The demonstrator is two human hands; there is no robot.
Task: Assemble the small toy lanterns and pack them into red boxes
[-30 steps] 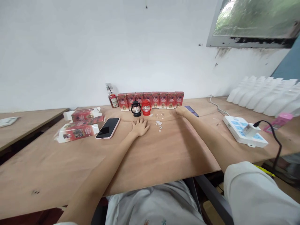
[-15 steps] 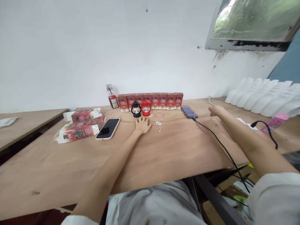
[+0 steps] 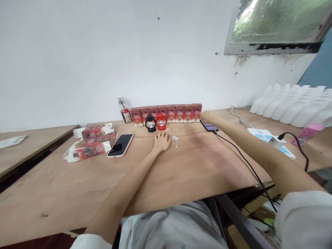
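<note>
My left hand lies on the wooden table with its fingers apart, holding nothing. Just beyond it stand a black mini lantern and a red mini lantern. Small white discs and several thin, pale pieces lie to its right. My right hand is stretched far forward, beside the right end of a row of small red boxes and over the far edge of a cabled phone. Its fingers are blurred, so I cannot tell whether they hold anything.
A pink-edged phone and opened red cartons lie to the left. A bottle stands against the wall. White bottles, a pink bottle and a blue-white packet are at right. A black cable runs off the front edge.
My right hand has moved left from the white cord to the boxes' right end, uncovering the blue-white packet. My left hand has shifted slightly right along the table.
</note>
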